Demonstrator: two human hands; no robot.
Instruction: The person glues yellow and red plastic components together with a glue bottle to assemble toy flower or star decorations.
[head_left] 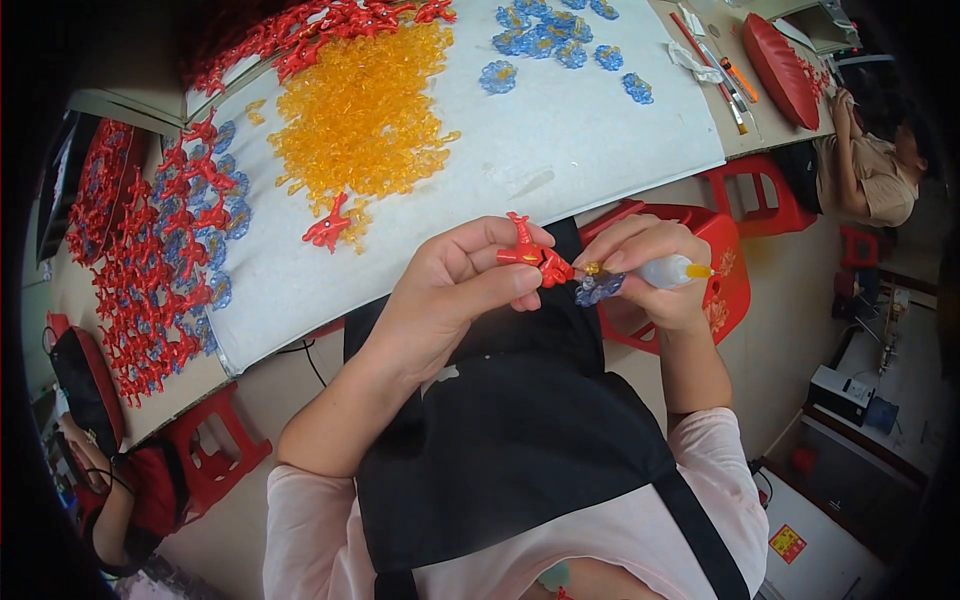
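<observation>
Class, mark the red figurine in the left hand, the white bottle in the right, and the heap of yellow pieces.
Red figurine (549,266), head view: middle of its body.
White bottle (663,271), head view: side of its body.
Heap of yellow pieces (362,112), head view: its middle.

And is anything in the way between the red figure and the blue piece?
Nothing visible: the red figure in the left hand and the blue piece in the right hand are close; whether they touch is unclear. The white bottle sits right of the blue piece.

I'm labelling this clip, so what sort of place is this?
Probably an assembly workshop: many similar red figurines, a large heap of amber pieces, and another person by the worktable.
</observation>
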